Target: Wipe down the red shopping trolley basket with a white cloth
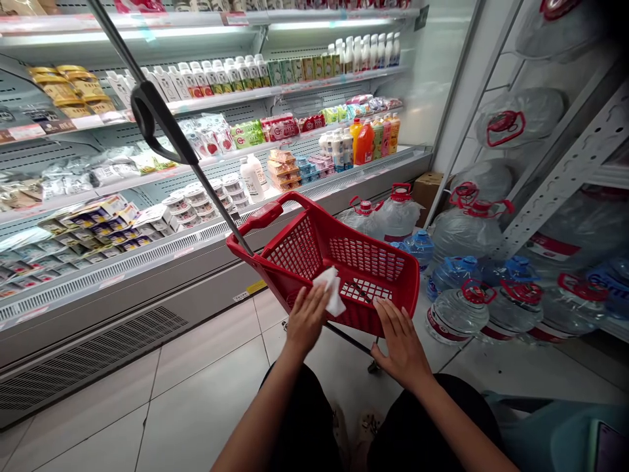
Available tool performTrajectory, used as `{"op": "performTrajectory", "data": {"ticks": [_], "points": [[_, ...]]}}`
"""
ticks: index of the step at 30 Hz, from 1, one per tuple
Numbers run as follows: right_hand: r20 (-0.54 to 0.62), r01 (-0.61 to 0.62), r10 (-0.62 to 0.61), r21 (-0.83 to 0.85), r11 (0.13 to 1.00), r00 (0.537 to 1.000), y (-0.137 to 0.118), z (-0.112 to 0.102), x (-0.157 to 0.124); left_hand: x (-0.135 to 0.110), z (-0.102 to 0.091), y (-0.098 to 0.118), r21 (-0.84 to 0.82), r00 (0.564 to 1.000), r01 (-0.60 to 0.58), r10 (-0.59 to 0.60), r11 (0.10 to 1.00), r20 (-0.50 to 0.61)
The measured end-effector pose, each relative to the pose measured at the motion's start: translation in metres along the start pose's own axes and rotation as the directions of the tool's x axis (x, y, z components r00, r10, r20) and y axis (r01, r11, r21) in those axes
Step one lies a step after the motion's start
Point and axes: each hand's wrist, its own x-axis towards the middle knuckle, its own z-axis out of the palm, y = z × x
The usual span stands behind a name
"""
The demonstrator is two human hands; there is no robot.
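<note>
A red plastic shopping basket cart (366,252) with a grid of holes in its walls stands in front of me, tilted in view. My left hand (308,318) is at its near rim, fingers stretched together over a crumpled white wipe (335,298), which it holds against the rim. Much of the wipe hangs past the fingertips into the basket. On the near wall, farther right, rests my right hand (399,341); its fingers lie extended and the thumb is apart. From the basket's far left side rises a long grey pole with a black handle (160,124).
An open refrigerated case (206,262) with cartons, cups and bottles on its shelves runs along the left and back. Large water bottles (457,314) stand on the floor and rack at right. A teal object (555,432) and a phone (608,446) are at lower right.
</note>
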Motion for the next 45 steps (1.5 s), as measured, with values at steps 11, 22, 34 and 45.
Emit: {"op": "performTrajectory", "data": {"ticks": [11, 22, 34, 45], "points": [[-0.009, -0.025, 0.025, 0.010, 1.000, 1.000, -0.014, 0.002, -0.003, 0.003, 0.006, 0.059, -0.053, 1.000, -0.029, 0.029, 0.998, -0.002], [-0.004, 0.055, -0.055, -0.036, 0.998, 0.998, 0.013, -0.004, -0.017, -0.004, -0.016, -0.028, 0.015, 0.998, 0.048, -0.047, 0.999, -0.046], [-0.034, 0.051, -0.053, -0.045, 0.998, 0.998, 0.002, 0.008, 0.039, 0.003, -0.013, 0.017, -0.008, 1.000, -0.011, 0.011, 1.000, 0.022], [-0.016, 0.134, -0.133, 0.051, 0.990, 0.991, -0.001, 0.023, 0.059, -0.023, -0.077, -0.056, 0.146, 0.967, 0.253, -0.248, 0.956, -0.056]]}}
